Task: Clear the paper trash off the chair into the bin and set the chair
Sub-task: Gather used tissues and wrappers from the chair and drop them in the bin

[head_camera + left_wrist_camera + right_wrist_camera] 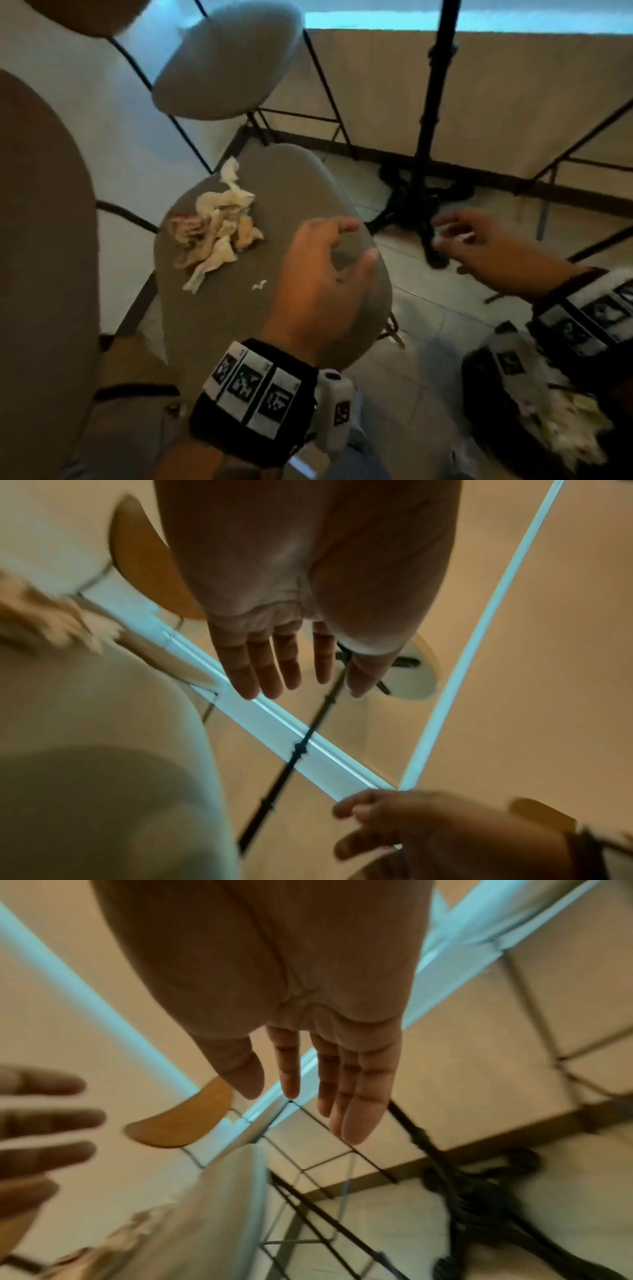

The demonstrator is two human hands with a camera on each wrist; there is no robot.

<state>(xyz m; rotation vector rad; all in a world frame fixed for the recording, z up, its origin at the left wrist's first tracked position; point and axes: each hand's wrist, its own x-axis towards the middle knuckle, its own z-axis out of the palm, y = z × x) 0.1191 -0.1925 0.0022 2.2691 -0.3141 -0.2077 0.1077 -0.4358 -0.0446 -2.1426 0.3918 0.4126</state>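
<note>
The left hand [318, 274] hovers empty over the grey oval chair seat [212, 315], fingers loosely spread. The right hand [486, 246] hangs empty above the tiled floor, fingers relaxed. A crumpled white and tan paper pile [214, 229] lies on the seat at ten o'clock from the left hand. The dark round bin [486, 373], holding paper, sits at five o'clock.

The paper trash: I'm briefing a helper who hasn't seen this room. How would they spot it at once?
Find the grey chair nearest the camera, under the left hand. On the far left part of its seat lies the paper trash, a crumpled heap of white and cream tissue with a reddish wrapper. Only a tiny white scrap lies near it; the other chair seat behind holds none.
</note>
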